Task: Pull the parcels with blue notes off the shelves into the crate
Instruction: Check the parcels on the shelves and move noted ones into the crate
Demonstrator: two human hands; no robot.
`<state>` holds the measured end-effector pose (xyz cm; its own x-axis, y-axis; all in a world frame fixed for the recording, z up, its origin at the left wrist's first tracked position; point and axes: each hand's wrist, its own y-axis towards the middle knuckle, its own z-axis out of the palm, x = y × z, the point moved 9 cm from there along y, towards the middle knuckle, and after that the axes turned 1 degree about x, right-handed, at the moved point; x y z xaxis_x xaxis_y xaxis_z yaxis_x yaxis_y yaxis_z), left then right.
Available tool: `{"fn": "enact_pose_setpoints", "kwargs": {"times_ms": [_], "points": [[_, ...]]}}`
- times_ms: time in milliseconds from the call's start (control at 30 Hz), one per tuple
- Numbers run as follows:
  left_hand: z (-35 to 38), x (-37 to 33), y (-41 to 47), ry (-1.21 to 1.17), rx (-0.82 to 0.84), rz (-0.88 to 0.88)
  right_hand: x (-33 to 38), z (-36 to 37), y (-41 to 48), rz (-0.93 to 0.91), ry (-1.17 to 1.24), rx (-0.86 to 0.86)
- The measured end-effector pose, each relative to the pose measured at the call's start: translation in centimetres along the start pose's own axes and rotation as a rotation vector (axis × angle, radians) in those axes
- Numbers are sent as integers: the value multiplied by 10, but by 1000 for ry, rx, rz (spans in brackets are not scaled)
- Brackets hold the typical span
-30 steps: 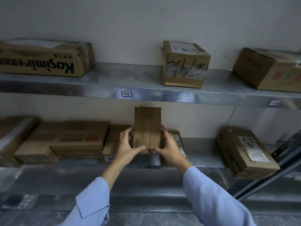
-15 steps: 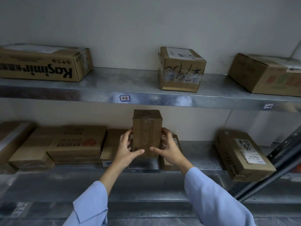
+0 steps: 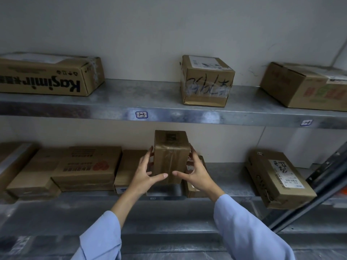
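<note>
Parcels with blue notes are our quarry: our left hand (image 3: 144,175) and right hand (image 3: 197,175) clasp the sides of one upright parcel (image 3: 170,158) at the front edge of the lower shelf (image 3: 229,175), thumbs across its face, and we see no note on it. Next, we judge, comes drawing it straight out towards a crate out of view. Flat boxes (image 3: 129,166) crowd both its sides, and the upper shelf (image 3: 150,92) hangs close above.

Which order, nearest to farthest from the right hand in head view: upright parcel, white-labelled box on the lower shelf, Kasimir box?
1. upright parcel, held by the right hand, centre of the lower shelf.
2. white-labelled box, same shelf, off to the right.
3. Kasimir box, upper shelf, far left.
</note>
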<state>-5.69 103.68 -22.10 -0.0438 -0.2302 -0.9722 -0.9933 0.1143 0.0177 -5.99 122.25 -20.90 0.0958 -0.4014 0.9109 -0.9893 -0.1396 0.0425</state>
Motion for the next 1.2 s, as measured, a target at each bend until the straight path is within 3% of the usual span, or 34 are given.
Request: {"fn": "enact_pose_setpoints", "kwargs": {"times_ms": [200,600,933,1200], "points": [[-4,3,-4,12,2,23,-3,4,-2,-16,-52,12],[-7,22,-7,-141,-6,-31,-15,5,-7,74,79,37],[-2,17,-7,-32,-58,7,-10,7,-11,34,2,-13],[-9,16,-7,-74,68,-2,-20,4,-8,63,76,34]]}}
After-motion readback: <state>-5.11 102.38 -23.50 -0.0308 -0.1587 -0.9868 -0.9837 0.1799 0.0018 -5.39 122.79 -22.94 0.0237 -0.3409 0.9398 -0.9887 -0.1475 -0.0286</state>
